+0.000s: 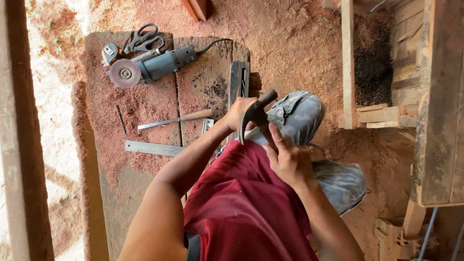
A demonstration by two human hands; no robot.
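My left hand (239, 112) and my right hand (286, 158) both hold a dark claw hammer (255, 115) in front of my chest, above my knees. The left hand wraps around the hammer's head end; the right hand grips lower, with its fingers along the handle. I am crouched in a red shirt and grey trousers over a sawdust-covered wooden board (145, 106).
On the board lie an angle grinder (152, 67), scissors (145, 37), a chisel with a wooden handle (176, 119), a metal ruler (153, 148) and a dark flat piece (239, 79). A wooden frame with planks (382, 116) stands at the right. Sawdust covers the ground.
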